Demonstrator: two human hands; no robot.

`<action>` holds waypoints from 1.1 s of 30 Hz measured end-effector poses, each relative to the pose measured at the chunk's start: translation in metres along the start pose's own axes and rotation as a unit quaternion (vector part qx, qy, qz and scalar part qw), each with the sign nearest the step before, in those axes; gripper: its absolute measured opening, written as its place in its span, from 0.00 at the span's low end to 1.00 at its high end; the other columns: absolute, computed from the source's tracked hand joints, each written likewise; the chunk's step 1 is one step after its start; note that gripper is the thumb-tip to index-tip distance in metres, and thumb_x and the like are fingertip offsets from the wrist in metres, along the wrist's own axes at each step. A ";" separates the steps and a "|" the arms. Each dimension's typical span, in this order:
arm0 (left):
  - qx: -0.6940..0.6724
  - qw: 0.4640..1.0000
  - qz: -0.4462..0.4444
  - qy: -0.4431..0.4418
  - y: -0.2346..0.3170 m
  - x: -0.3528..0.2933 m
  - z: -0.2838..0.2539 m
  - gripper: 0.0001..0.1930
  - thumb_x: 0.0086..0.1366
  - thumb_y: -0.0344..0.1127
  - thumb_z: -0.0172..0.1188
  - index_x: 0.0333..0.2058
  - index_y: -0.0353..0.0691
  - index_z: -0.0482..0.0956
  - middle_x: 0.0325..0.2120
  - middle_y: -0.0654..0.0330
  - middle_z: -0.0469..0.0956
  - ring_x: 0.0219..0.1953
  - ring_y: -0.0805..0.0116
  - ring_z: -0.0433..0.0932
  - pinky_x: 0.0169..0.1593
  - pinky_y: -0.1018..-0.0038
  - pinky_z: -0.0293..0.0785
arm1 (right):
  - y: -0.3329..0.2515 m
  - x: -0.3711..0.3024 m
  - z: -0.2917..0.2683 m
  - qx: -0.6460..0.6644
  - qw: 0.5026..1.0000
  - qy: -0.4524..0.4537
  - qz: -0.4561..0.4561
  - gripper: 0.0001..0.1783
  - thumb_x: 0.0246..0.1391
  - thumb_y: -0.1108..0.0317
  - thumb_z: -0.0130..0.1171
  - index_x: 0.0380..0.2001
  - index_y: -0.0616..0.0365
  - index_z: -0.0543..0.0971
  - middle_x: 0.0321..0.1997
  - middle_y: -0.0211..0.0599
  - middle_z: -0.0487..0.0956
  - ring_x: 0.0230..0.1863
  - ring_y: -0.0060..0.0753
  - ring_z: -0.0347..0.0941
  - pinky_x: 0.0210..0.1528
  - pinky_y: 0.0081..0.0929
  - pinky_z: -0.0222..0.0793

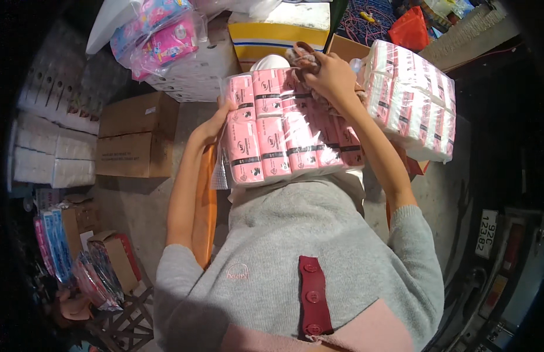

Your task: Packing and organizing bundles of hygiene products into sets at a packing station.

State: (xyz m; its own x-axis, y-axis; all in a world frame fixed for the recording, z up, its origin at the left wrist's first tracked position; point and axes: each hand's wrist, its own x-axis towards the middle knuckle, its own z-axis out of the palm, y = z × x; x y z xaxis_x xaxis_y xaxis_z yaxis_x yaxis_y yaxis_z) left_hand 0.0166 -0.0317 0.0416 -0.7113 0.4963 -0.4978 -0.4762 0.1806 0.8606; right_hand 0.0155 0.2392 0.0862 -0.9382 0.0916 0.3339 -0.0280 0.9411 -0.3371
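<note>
A clear-wrapped bale of pink tissue packs (pixel 275 144) rests across my lap, tilted toward me, with bright glare on its film. My left hand (pixel 218 121) grips the bale at its left edge, thumb over the front. At the top right of the bale, my right hand (pixel 330 79) is closed around a crumpled brown-and-grey cloth (pixel 304 57). Part of that cloth hangs down behind my wrist onto the wrapped packs. Just right of my right forearm stands a second bale of white and pink tissue packs (pixel 409 97).
Ahead are a yellow and white box (pixel 278 35) and bagged pink packages (pixel 166 44) on stacked white rolls. On the left are a brown carton (pixel 134 138) and wrapped white bundles (pixel 34 155). An orange chair arm (pixel 205 205) is beside me; a vehicle with a number plate (pixel 486 233) stands right.
</note>
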 end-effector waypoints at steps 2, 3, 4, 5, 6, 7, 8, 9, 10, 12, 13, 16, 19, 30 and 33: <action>-0.008 1.000 -0.023 0.002 -0.008 0.002 -0.009 0.35 0.57 0.57 0.42 0.53 0.31 0.62 0.46 0.54 0.69 0.45 0.67 0.70 0.51 0.75 0.62 | -0.002 0.010 0.003 -0.003 0.999 -0.022 0.026 0.24 0.34 0.59 0.58 0.40 0.49 0.76 0.35 0.44 0.74 0.35 0.52 0.72 0.36 0.41 0.69; -0.016 0.999 -0.045 -0.001 -0.014 0.006 -0.013 0.34 0.58 0.56 0.42 0.53 0.31 0.62 0.46 0.54 0.69 0.45 0.67 0.70 0.50 0.75 0.63 | -0.002 0.007 0.003 0.000 0.999 -0.021 0.027 0.24 0.34 0.59 0.58 0.40 0.49 0.76 0.35 0.44 0.74 0.35 0.52 0.72 0.36 0.41 0.69; -0.050 0.998 -0.043 -0.017 -0.021 0.011 -0.015 0.32 0.59 0.54 0.42 0.53 0.31 0.61 0.47 0.53 0.69 0.45 0.66 0.70 0.50 0.74 0.63 | -0.005 -0.001 0.000 -0.009 1.000 -0.001 0.014 0.24 0.33 0.59 0.59 0.40 0.49 0.75 0.35 0.43 0.74 0.35 0.51 0.71 0.36 0.41 0.69; -0.040 0.998 -0.007 0.047 -0.002 -0.005 0.008 0.30 0.59 0.52 0.41 0.52 0.31 0.62 0.45 0.54 0.70 0.45 0.66 0.69 0.52 0.75 0.61 | -0.005 -0.010 -0.003 -0.018 1.000 0.019 0.005 0.24 0.33 0.59 0.59 0.40 0.48 0.75 0.35 0.43 0.74 0.34 0.50 0.71 0.35 0.40 0.69; -0.033 0.998 -0.007 0.044 -0.004 -0.002 0.006 0.30 0.59 0.52 0.42 0.52 0.32 0.61 0.46 0.54 0.69 0.47 0.67 0.67 0.53 0.75 0.59 | -0.005 -0.019 -0.004 -0.018 0.999 0.039 -0.021 0.24 0.33 0.59 0.60 0.40 0.48 0.75 0.35 0.42 0.73 0.33 0.49 0.71 0.34 0.40 0.69; -0.029 0.999 -0.004 0.042 -0.010 0.004 0.003 0.30 0.59 0.51 0.42 0.52 0.32 0.61 0.46 0.55 0.67 0.49 0.67 0.65 0.55 0.75 0.56 | -0.008 -0.029 -0.007 -0.021 0.997 0.059 -0.049 0.23 0.33 0.59 0.61 0.39 0.48 0.75 0.35 0.41 0.73 0.33 0.49 0.71 0.34 0.39 0.68; -0.027 0.999 -0.004 0.045 -0.027 0.014 -0.008 0.30 0.59 0.51 0.42 0.52 0.32 0.61 0.46 0.55 0.67 0.49 0.67 0.65 0.55 0.75 0.56 | -0.015 -0.036 -0.014 -0.029 0.996 0.049 -0.067 0.24 0.33 0.59 0.61 0.40 0.48 0.75 0.34 0.40 0.73 0.32 0.48 0.70 0.33 0.38 0.68; -0.009 0.997 0.051 0.063 -0.051 0.027 -0.023 0.30 0.59 0.51 0.41 0.53 0.32 0.59 0.47 0.55 0.65 0.50 0.67 0.63 0.56 0.75 0.55 | -0.021 -0.041 -0.021 -0.038 0.995 0.039 -0.084 0.24 0.33 0.58 0.62 0.40 0.48 0.75 0.34 0.39 0.72 0.31 0.47 0.70 0.33 0.37 0.68; 0.008 0.992 0.104 0.076 -0.063 0.035 -0.032 0.30 0.59 0.50 0.41 0.53 0.33 0.58 0.48 0.55 0.63 0.51 0.67 0.61 0.56 0.75 0.53 | -0.021 -0.044 -0.028 -0.026 0.993 0.023 -0.109 0.26 0.33 0.56 0.62 0.41 0.49 0.74 0.33 0.40 0.71 0.32 0.47 0.70 0.33 0.38 0.68; -0.011 0.994 0.093 0.063 -0.059 0.037 -0.030 0.30 0.59 0.50 0.42 0.54 0.33 0.56 0.49 0.55 0.62 0.52 0.67 0.60 0.57 0.75 0.52 | -0.013 -0.040 -0.046 0.019 0.987 -0.054 -0.153 0.27 0.33 0.55 0.62 0.42 0.50 0.74 0.34 0.40 0.71 0.33 0.46 0.70 0.34 0.37 0.68; -0.032 0.994 0.089 0.052 -0.054 0.040 -0.027 0.31 0.59 0.50 0.42 0.54 0.34 0.55 0.50 0.54 0.60 0.53 0.66 0.58 0.58 0.75 0.51 | -0.006 -0.032 -0.055 0.059 0.969 -0.128 -0.201 0.28 0.33 0.53 0.63 0.42 0.50 0.74 0.35 0.41 0.72 0.35 0.45 0.71 0.35 0.37 0.68; -0.110 0.993 0.037 0.030 -0.035 0.037 -0.021 0.33 0.58 0.51 0.45 0.56 0.35 0.52 0.52 0.54 0.58 0.55 0.65 0.55 0.59 0.74 0.48 | 0.007 -0.018 -0.070 0.120 0.930 -0.244 -0.249 0.34 0.33 0.44 0.63 0.46 0.47 0.73 0.53 0.47 0.64 0.53 0.54 0.61 0.50 0.46 0.59; -0.157 0.985 0.026 0.072 -0.058 0.045 -0.037 0.35 0.59 0.51 0.47 0.58 0.37 0.48 0.55 0.57 0.53 0.57 0.67 0.53 0.60 0.72 0.47 | 0.012 -0.025 -0.063 0.106 0.914 -0.283 -0.270 0.40 0.28 0.46 0.64 0.50 0.45 0.69 0.63 0.49 0.51 0.63 0.60 0.46 0.57 0.61 0.43; -0.162 0.978 0.124 0.044 -0.035 0.024 -0.019 0.15 0.57 0.42 0.48 0.32 0.37 0.76 0.25 0.66 0.77 0.26 0.79 0.75 0.32 0.81 0.71 | 0.008 -0.072 -0.071 0.176 0.922 -0.248 -0.239 0.34 0.27 0.58 0.65 0.45 0.49 0.72 0.45 0.48 0.68 0.39 0.48 0.71 0.36 0.37 0.69; -0.250 0.960 0.106 0.075 -0.048 0.042 -0.016 0.15 0.58 0.43 0.49 0.32 0.38 0.76 0.26 0.65 0.77 0.26 0.79 0.75 0.32 0.81 0.71 | -0.008 -0.107 -0.088 0.263 0.866 -0.302 -0.298 0.29 0.30 0.59 0.66 0.42 0.50 0.74 0.46 0.48 0.69 0.37 0.47 0.73 0.33 0.36 0.71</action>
State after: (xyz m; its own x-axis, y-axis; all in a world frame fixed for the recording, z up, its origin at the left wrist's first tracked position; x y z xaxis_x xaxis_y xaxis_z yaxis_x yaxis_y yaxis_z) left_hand 0.0012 -0.0334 -0.0228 -0.8681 0.3426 -0.3593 -0.4743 -0.3586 0.8040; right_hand 0.1461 0.2504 0.1306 -0.7077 -0.6965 0.1185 -0.5744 0.4695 -0.6705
